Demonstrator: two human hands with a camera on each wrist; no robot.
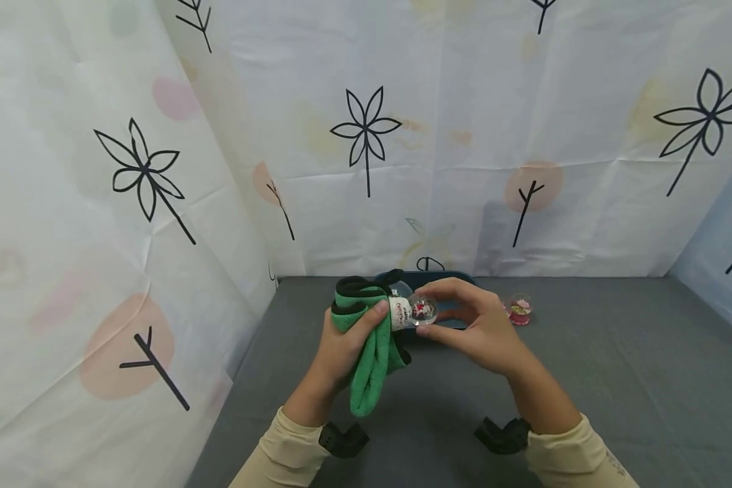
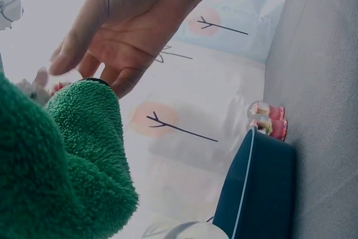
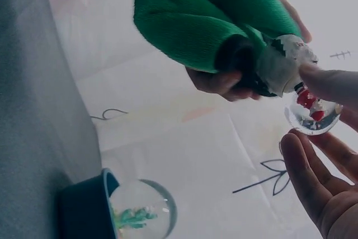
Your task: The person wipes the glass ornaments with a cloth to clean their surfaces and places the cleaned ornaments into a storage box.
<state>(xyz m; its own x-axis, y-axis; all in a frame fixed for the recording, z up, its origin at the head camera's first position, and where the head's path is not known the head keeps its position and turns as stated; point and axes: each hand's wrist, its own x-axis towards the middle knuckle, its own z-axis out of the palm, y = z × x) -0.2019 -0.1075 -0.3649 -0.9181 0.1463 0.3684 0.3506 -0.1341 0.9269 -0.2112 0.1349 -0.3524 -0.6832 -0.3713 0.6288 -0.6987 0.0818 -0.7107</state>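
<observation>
My left hand grips a bunched green cloth with dark edging, its thumb reaching to the white base of a small snow globe. The globe lies tilted sideways, clear dome to the right, with a red-and-white figure inside. The thumb and fingers of my right hand pinch the dome from either side. Seen from the right wrist, the cloth wraps up against the lettered base, and the thumb lies on the globe. From the left wrist, the cloth hides most of the globe.
Behind the hands stands a dark blue bin. A larger clear globe with a green figure shows at its rim. Small snow globes with pink bases stand to its right on the grey tabletop. Patterned curtains hang behind and left.
</observation>
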